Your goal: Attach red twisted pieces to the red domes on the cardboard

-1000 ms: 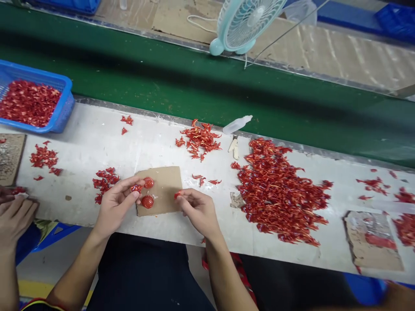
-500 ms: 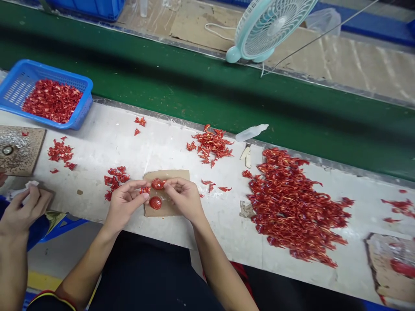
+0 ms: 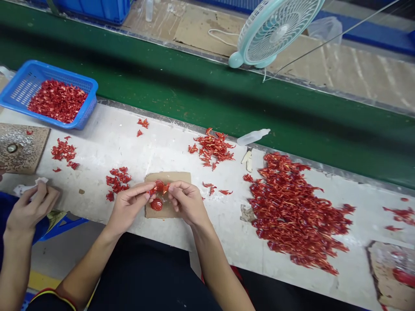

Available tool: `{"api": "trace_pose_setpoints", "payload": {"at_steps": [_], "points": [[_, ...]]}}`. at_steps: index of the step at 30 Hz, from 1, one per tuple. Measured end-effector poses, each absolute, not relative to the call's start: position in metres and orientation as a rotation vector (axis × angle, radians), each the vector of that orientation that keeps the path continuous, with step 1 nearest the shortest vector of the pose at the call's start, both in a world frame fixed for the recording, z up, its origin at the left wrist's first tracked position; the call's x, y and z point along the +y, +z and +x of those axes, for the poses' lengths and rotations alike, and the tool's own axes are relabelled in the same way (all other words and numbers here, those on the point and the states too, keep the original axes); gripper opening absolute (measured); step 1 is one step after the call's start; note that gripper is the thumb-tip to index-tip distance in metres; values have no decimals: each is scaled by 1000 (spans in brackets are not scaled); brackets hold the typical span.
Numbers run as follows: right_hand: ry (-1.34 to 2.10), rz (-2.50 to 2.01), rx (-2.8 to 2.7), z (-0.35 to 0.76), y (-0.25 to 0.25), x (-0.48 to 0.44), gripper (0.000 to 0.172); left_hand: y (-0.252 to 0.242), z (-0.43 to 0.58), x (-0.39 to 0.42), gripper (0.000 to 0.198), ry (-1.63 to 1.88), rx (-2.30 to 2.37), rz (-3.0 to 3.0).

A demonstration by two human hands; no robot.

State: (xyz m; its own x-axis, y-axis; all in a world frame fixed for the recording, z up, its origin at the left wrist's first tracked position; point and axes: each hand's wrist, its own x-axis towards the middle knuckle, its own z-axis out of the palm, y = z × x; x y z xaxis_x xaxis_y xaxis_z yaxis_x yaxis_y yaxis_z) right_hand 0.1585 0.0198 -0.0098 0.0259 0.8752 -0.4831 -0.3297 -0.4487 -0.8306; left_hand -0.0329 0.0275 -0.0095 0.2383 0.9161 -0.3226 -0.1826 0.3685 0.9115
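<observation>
From the head view, both hands were working low and centre of the frame, over a cardboard square (image 3: 183, 178) on the white table (image 3: 223, 235). The left hand (image 3: 128, 207) and right hand (image 3: 188, 202) were clenched in a tight pinch, their fingertips closing on an upper red disc (image 3: 158, 186), with crinkled red strips poking out at either side. A lower red disc (image 3: 157, 204) sat on the card just below the fingers, apart from both hands.

Plenty looked left to handle: a large heap of red pieces (image 3: 292, 211) lay at centre right, with smaller clusters (image 3: 212, 149) scattered nearer the middle, and a blue plastic basket (image 3: 48, 67) at upper left held a full load. At lower left, a co-worker's hand (image 3: 32, 211) held something white, well apart from the person's own – its grip was hard to read.
</observation>
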Motion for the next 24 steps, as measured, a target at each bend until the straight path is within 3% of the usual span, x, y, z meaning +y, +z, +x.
{"api": "trace_pose_setpoints", "payload": {"at_steps": [5, 24], "points": [[1632, -1288, -594, 157, 0, 13, 30, -9, -28, 27, 35, 864, 995, 819], [1285, -1389, -851, 143, 14, -1, 18, -2, -18, 25, 30, 902, 1015, 865]]}}
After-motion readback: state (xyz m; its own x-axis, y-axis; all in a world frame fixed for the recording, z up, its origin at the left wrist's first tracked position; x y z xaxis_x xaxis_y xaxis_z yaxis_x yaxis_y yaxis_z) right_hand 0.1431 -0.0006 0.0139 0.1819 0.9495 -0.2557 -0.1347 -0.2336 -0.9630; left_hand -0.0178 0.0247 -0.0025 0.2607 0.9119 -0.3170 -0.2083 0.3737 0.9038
